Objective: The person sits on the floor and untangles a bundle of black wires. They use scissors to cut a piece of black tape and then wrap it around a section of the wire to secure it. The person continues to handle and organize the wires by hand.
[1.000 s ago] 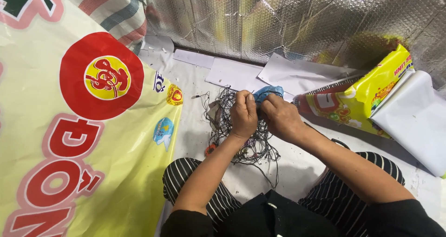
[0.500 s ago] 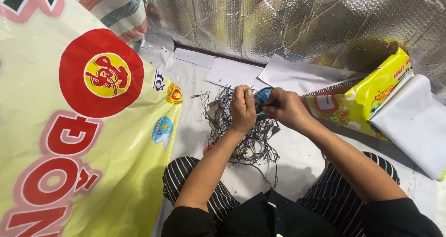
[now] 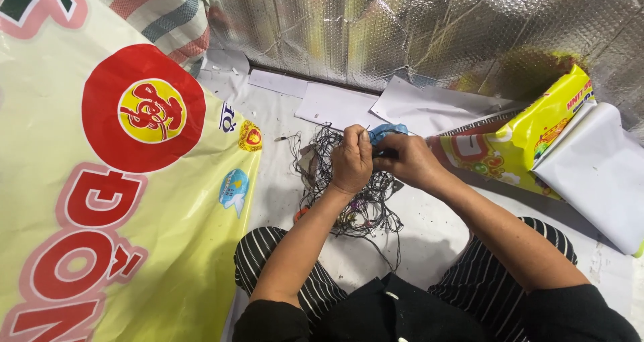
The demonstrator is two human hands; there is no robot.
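Your left hand (image 3: 351, 161) pinches a thin dark wire at mid-frame above the tangled wire bundle (image 3: 355, 198), while your right hand (image 3: 410, 161) grips a blue tool (image 3: 388, 131).

A tangle of thin black wires (image 3: 349, 194) lies on a white sheet (image 3: 429, 235). Beside the right hand (image 3: 410, 161) shows a small bright blue piece (image 3: 388, 131). The big bag (image 3: 100, 201) is pale yellow with a red disc, a yellow centre and pink-edged red lettering. The smaller packet (image 3: 530, 141) is yellow and red. The trousers (image 3: 268, 248) are black with white stripes; the wall (image 3: 416, 27) is silver foil.
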